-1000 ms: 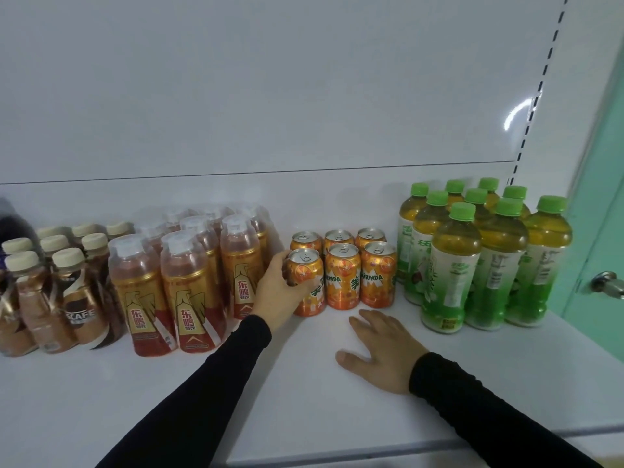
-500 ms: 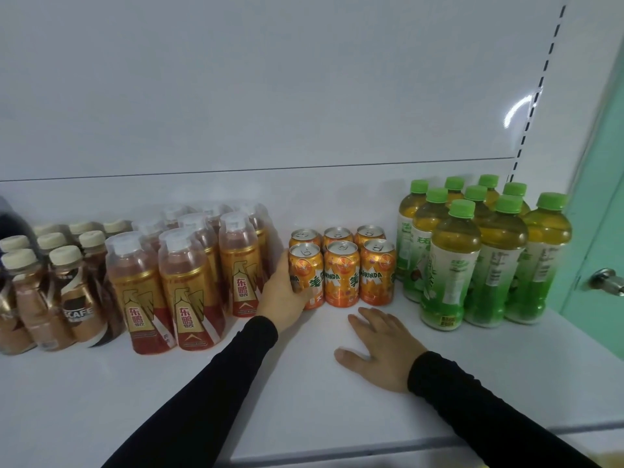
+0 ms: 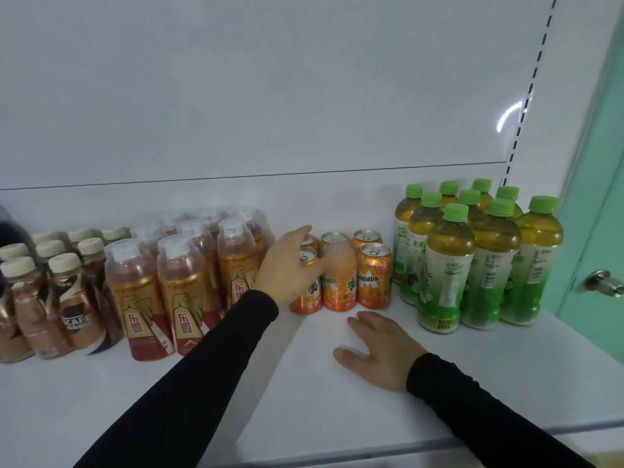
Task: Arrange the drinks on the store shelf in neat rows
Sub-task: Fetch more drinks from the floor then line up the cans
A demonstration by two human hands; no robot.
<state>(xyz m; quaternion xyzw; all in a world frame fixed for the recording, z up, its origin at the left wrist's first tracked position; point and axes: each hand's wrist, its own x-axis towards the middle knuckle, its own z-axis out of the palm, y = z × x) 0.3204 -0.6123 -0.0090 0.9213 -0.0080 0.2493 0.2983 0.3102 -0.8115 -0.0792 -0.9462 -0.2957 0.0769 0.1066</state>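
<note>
The left hand [image 3: 290,265] reaches over the front-left orange can [image 3: 305,288], its fingers [image 3: 315,263] draped loosely across the can's top and blurred with motion, so I cannot tell whether they grip it or only touch it. The right hand [image 3: 380,352] lies flat and relaxed on the shelf [image 3: 506,376], holding nothing, just in front of the cans [image 3: 354,271]. These stand in two short rows between the amber bottles [image 3: 189,282] and the green-capped tea bottles [image 3: 472,258]. The risk, as I judge it, is a sideways nudge: the cans are packed touching, so a careless push could skew the row or knock a can into the amber bottles just beside the wrist. The shelf is smooth, glossy white, so things should slide easily. Brown coffee bottles [image 3: 57,298] stand at far left; a pale green door with a metal knob [image 3: 604,282] is at right.
</note>
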